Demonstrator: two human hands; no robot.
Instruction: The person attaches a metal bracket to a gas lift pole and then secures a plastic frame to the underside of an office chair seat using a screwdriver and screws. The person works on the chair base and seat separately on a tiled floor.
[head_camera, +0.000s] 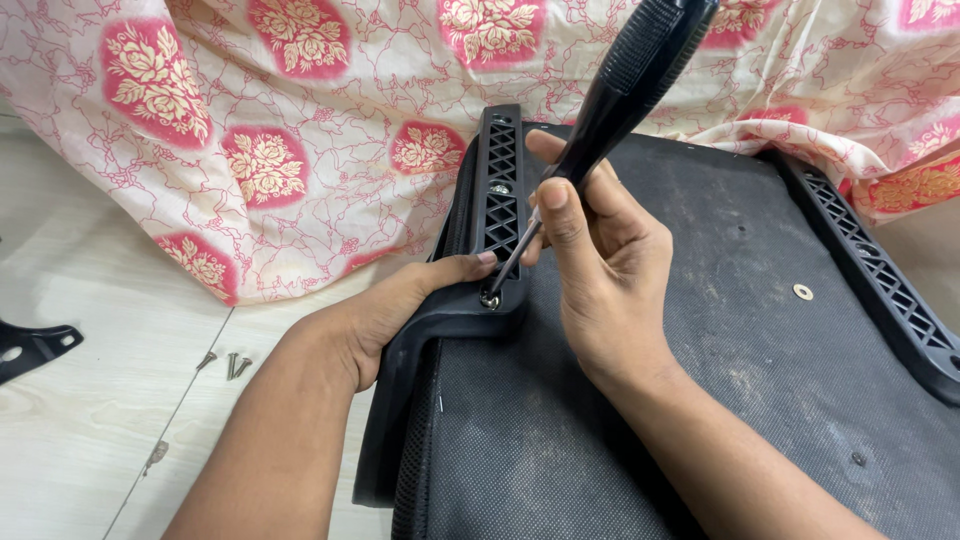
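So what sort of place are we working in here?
Probably a room at home, not a workshop: the chair seat lies upside down on a pale tiled floor, floral cloth behind it, loose screws nearby.

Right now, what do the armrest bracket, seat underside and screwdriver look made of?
Armrest bracket: moulded black plastic, semi-gloss, with lattice cut-outs. Seat underside: dark woven fabric, matte, dusty, probably over a board. Screwdriver: black textured handle, likely rubber or plastic; thin shiny metal shaft, in the right hand.

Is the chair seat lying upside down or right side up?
Upside down. The seat's dark fabric underside faces up, with the black armrest bracket on top, where the screwdriver tip meets a screw.
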